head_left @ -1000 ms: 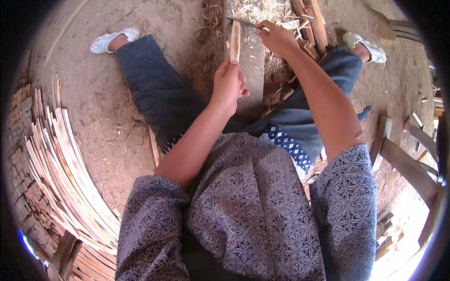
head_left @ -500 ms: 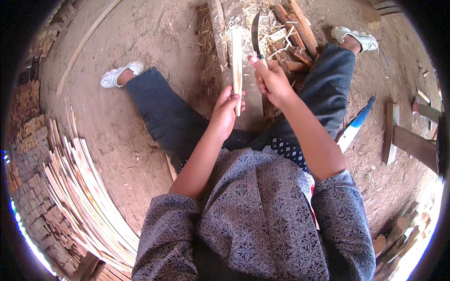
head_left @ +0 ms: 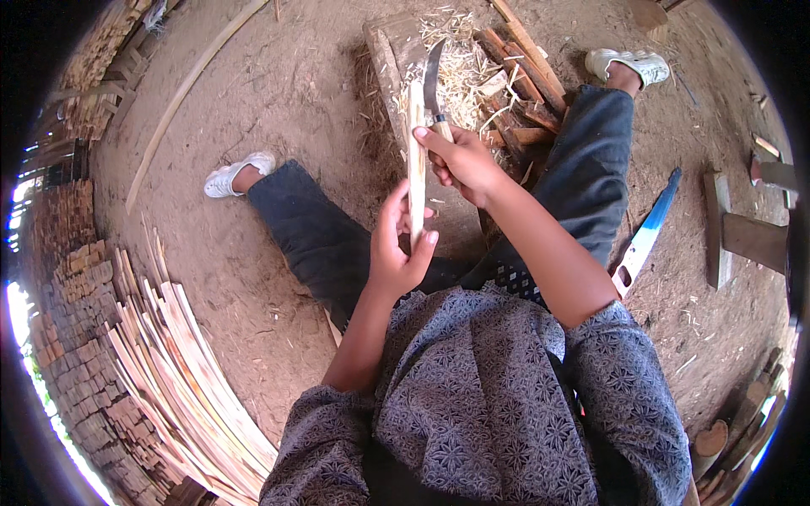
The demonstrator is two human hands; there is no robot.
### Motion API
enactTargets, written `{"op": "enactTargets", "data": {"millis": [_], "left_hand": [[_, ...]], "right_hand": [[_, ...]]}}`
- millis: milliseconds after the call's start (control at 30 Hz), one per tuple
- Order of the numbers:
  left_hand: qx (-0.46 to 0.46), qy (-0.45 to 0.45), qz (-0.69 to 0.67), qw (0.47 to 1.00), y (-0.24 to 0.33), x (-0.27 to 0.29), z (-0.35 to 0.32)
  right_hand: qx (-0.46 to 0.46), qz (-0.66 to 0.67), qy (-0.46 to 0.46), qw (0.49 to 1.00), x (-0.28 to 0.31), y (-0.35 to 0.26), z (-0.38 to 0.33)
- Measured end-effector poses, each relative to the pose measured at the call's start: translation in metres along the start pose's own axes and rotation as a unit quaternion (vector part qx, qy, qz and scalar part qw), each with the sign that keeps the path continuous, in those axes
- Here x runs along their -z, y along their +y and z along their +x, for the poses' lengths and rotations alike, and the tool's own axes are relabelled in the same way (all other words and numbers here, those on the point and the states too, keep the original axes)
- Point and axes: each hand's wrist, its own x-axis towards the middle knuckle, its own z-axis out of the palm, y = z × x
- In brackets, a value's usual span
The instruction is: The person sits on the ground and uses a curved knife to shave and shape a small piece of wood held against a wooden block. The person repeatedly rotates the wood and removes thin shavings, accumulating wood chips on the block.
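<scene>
My left hand [head_left: 396, 249] is loosely closed about the lower part of a pale, narrow wooden stick [head_left: 417, 198], its fingers partly behind the wood and its thumb near the bottom end. The stick stands nearly upright in the picture, between my legs. In my right hand [head_left: 468, 169] is a knife [head_left: 433, 76] with a dark, curved blade and a light wooden handle. The right thumb touches the stick's side, and the blade lies just right of the stick's top.
Shavings [head_left: 460, 93] cover part of a thick wooden block [head_left: 382, 59] ahead, with brown wood pieces [head_left: 527, 80] beside it. Long pale strips [head_left: 181, 363] lie at left by stacked wood [head_left: 84, 337]. A blue-and-white saw [head_left: 645, 232] rests right of my leg.
My right hand has moved left and down, bringing its thumb onto the stick and the knife closer. The stick sits lower, and my left grip has loosened with its thumb further down. The view has shifted.
</scene>
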Motion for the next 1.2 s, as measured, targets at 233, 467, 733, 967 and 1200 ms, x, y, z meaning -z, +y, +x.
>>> {"op": "enactTargets", "data": {"millis": [233, 467, 733, 967, 1200], "left_hand": [[-0.122, 0.076, 0.293, 0.945, -0.031, 0.011, 0.03], [-0.14, 0.077, 0.306, 0.938, -0.033, 0.026, 0.052], [-0.14, 0.085, 0.348, 0.923, -0.027, 0.033, 0.068], [-0.142, 0.065, 0.414, 0.897, -0.033, 0.023, 0.073], [-0.159, 0.073, 0.385, 0.906, -0.03, 0.016, 0.077]], "right_hand": [[-0.079, -0.082, 0.044, 0.992, 0.005, 0.055, 0.059], [-0.053, -0.166, 0.094, 0.98, 0.033, 0.035, 0.054], [0.085, -0.425, -0.056, 0.899, 0.083, 0.018, 0.017], [0.133, -0.503, -0.059, 0.852, 0.06, 0.0, -0.003], [0.169, -0.595, -0.021, 0.786, 0.05, 0.0, 0.01]]}}
